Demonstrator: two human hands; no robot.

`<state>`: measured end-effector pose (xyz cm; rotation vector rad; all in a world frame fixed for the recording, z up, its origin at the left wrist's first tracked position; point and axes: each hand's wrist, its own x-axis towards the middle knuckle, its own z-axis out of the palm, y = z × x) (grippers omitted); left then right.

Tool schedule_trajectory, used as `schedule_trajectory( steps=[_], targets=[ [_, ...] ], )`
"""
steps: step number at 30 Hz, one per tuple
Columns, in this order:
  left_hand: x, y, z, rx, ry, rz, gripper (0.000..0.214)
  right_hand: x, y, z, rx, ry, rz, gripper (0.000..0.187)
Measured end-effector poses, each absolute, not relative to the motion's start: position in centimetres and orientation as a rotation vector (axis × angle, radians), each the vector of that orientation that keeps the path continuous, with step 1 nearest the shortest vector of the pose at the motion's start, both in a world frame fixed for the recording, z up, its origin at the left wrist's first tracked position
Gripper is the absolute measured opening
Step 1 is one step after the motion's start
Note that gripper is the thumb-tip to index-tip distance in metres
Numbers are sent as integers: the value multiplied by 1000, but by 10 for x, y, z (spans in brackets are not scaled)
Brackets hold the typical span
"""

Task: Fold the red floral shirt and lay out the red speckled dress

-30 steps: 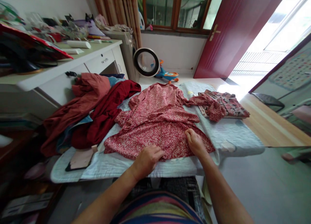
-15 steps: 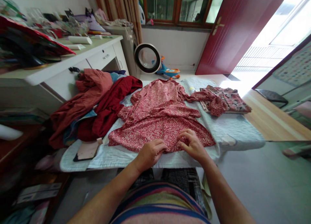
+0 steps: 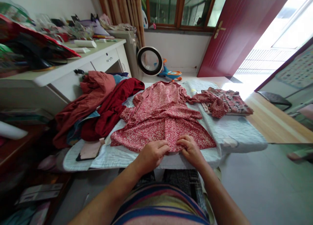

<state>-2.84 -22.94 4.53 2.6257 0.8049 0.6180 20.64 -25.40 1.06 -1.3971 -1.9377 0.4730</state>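
A red floral dress (image 3: 161, 120) lies spread flat on a pale blue quilted pad (image 3: 234, 130) over a low table. My left hand (image 3: 152, 153) and my right hand (image 3: 190, 149) sit side by side at the dress's near hem, in the middle. Both have their fingers curled and pinched on the hem fabric. One sleeve of the dress reaches right onto a folded patterned garment (image 3: 228, 103).
A heap of dark red and rust clothes (image 3: 97, 104) covers the pad's left side, with a pink flat case (image 3: 89, 149) near the front edge. A cluttered white desk (image 3: 73, 65) stands at left. A washing machine door (image 3: 149, 60), a toy and an open red door (image 3: 239, 29) are beyond.
My right hand slid left along the hem from the dress's right part to the middle, meeting my left hand. Both hands now pinch the hem close together.
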Motion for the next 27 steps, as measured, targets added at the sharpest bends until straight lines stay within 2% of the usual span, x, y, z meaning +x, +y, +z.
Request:
schedule_trajectory(
  steps=[5,9,15,21,27],
  targets=[
    [-37,-231,32,2661,933,357,23,209,-258,9,-1411,-1961,435,28],
    [-39,-230,32,2643,967,296,17,225,-259,7,-1521,-2022,346,32],
    [-31,-231,39,2772,1010,165,13,263,-263,20,-1861,-2094,-11,39],
    [-18,-235,47,2881,1030,77,13,298,-262,33,-2117,-2086,-335,30],
    [-18,-235,44,2875,1077,130,18,329,-265,36,-1936,-2223,-310,22]
  ],
)
